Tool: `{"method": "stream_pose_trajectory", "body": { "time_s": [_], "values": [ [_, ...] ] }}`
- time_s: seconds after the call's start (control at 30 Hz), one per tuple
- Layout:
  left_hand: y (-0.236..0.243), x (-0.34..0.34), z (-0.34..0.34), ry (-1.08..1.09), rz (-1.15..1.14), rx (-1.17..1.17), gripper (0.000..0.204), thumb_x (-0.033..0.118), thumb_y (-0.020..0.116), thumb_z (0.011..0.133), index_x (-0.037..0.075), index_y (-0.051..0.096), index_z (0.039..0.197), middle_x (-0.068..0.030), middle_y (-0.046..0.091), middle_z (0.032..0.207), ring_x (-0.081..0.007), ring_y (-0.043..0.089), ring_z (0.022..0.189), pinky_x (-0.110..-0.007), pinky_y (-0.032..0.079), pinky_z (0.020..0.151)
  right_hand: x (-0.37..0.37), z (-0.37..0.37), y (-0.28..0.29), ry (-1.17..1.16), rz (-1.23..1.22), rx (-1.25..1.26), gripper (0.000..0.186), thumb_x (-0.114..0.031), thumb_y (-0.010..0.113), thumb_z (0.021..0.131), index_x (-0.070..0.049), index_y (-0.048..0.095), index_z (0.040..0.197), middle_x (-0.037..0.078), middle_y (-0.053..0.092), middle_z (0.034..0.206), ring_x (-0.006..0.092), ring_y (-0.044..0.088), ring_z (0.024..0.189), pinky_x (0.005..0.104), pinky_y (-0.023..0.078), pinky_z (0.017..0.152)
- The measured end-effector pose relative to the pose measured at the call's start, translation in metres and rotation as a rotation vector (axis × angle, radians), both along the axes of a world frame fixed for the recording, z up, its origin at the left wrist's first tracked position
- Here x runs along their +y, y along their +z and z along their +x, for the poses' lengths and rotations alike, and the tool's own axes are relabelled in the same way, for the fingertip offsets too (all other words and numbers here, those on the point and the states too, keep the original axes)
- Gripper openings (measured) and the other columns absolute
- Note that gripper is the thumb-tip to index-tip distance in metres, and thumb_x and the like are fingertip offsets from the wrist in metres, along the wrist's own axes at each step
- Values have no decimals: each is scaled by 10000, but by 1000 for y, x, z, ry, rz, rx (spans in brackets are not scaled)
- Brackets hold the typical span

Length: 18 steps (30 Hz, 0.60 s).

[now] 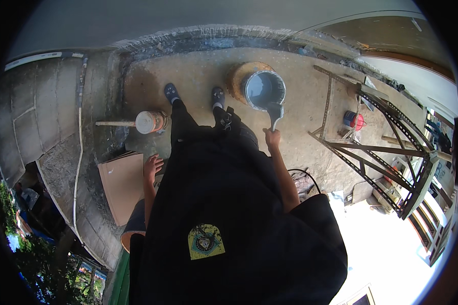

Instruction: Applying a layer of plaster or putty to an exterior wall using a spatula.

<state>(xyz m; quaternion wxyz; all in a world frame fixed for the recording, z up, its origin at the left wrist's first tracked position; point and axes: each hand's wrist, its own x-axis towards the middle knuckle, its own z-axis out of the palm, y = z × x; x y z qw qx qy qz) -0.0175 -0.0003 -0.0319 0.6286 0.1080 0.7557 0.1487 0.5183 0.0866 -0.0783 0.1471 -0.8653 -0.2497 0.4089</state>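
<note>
My right hand (273, 136) is closed round the handle of a paint-coated tool that looks like a paint roller (275, 111). The tool's grey head rests at the near right rim of an open bucket (248, 93). Grey-blue paint (262, 87) fills part of the bucket, which stands right of my feet against or beside a rusty-brown drum (239, 75); where the two meet is hidden. My left hand (153, 165) hangs at my left side with fingers apart and holds nothing. It is nearest to a flat piece of cardboard (122, 185).
A lidded white pail (148, 122) with a stick beside it stands on the left. Metal trestle framing (376, 150) takes up the right side, with a small red and blue bucket (353, 120) near it. A partly painted wall (213, 18) rises ahead; a pipe (80, 132) runs along the left wall.
</note>
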Motion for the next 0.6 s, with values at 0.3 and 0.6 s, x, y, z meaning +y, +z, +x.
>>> {"method": "stream_pose_trajectory", "body": {
  "time_s": [0.3, 0.6],
  "values": [
    [-1, -4, -2, -45, -5, 8, 389, 363, 371, 944, 117, 474, 1228, -102, 591, 1139, -227, 581, 1011, -387, 427, 886, -8, -1, 3, -41, 2, 3, 276, -207, 668, 674, -16, 499, 570, 73, 499, 530, 185, 490, 524, 373, 395, 532],
    [7, -4, -7, 13, 2, 61, 380, 328, 352, 954, 86, 461, 1226, -110, 588, 1129, -240, 583, 998, -398, 435, 870, -2, -18, 1, -71, 49, -19, 279, -215, 657, 670, -4, 490, 598, 107, 495, 532, 206, 469, 523, 388, 390, 546]
  ]
}}
